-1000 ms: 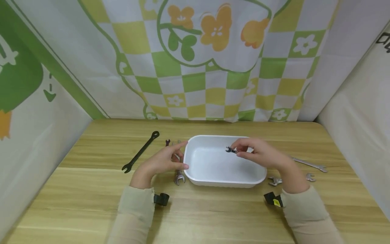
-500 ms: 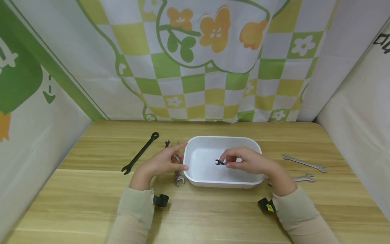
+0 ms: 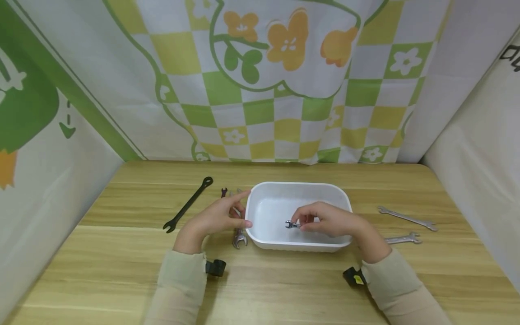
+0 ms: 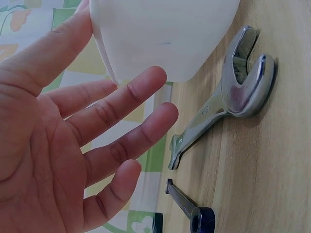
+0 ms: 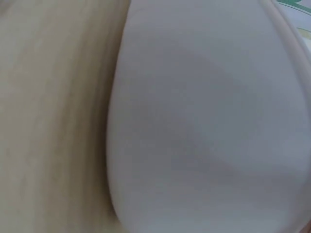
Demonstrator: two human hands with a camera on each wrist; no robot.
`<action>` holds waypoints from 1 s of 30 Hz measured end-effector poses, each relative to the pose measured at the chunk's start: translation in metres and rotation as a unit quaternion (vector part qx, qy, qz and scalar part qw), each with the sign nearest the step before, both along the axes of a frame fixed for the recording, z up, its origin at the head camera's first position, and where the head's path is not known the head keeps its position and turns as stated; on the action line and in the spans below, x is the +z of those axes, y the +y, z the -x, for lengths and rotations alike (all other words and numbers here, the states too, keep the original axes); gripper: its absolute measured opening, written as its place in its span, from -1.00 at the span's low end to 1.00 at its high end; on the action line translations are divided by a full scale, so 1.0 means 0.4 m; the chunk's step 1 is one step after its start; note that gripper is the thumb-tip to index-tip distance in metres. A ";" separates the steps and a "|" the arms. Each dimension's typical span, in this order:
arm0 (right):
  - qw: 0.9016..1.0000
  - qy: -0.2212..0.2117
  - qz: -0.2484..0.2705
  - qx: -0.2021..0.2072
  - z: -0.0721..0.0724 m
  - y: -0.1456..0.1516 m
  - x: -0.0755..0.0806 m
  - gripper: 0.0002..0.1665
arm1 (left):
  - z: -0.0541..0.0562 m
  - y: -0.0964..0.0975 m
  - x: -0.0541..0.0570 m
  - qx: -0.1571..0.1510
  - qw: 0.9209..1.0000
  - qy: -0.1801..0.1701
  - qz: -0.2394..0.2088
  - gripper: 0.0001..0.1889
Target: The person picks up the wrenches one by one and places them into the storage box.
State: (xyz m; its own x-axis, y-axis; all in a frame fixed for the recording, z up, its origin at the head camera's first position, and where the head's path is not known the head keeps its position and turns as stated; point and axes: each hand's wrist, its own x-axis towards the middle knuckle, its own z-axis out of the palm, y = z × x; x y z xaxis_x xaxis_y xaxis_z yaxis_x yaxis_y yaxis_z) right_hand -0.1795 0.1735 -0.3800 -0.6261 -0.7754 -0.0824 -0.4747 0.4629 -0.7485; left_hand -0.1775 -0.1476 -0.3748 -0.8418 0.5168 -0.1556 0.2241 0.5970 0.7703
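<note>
My right hand [image 3: 327,220] reaches into the white tray [image 3: 298,246] and pinches a small silver wrench [image 3: 290,225] between thumb and fingers. The wrench's open end points left, low inside the tray; the rest of it is hidden by the fingers. At the tray's left end, my left hand [image 3: 217,215] has its thumb and index finger against the rim. In the left wrist view the other fingers of the left hand [image 4: 97,126] extend loosely beside the tray's wall [image 4: 165,43]. Only the tray's outer wall [image 5: 204,121] fills the right wrist view, not the right hand.
Left of the tray lie a silver open-end wrench [image 3: 239,240], a small dark wrench [image 3: 224,192] and a long black combination wrench [image 3: 187,205]. Two silver wrenches, one farther back [image 3: 406,218] and one nearer [image 3: 404,239], lie right of it. A patterned curtain [image 3: 280,108] hangs behind the table.
My right hand has moved left and down into the tray with the small wrench, uncovering more of the wrenches at the right. My left hand has stayed at the tray's left end.
</note>
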 end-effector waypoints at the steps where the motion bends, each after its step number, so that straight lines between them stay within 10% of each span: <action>1: 1.000 0.000 -0.001 0.003 0.001 0.000 -0.003 -0.81 | 0.000 0.000 0.000 0.000 1.000 0.000 0.000 -0.05; 30: 0.998 -0.030 -0.055 0.030 -0.007 -0.003 -0.025 -0.76 | 0.004 -0.001 -0.003 -0.003 1.000 -0.003 -0.005 -0.05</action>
State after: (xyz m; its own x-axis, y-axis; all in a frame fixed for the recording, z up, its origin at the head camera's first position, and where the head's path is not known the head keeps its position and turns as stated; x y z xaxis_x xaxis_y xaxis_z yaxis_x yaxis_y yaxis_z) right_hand -0.1769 0.1722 -0.3899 -0.5701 -0.7955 -0.2052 -0.4595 0.5159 -0.7230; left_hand -0.1792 -0.1481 -0.3759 -0.8376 0.5234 -0.1564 0.2226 0.5885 0.7773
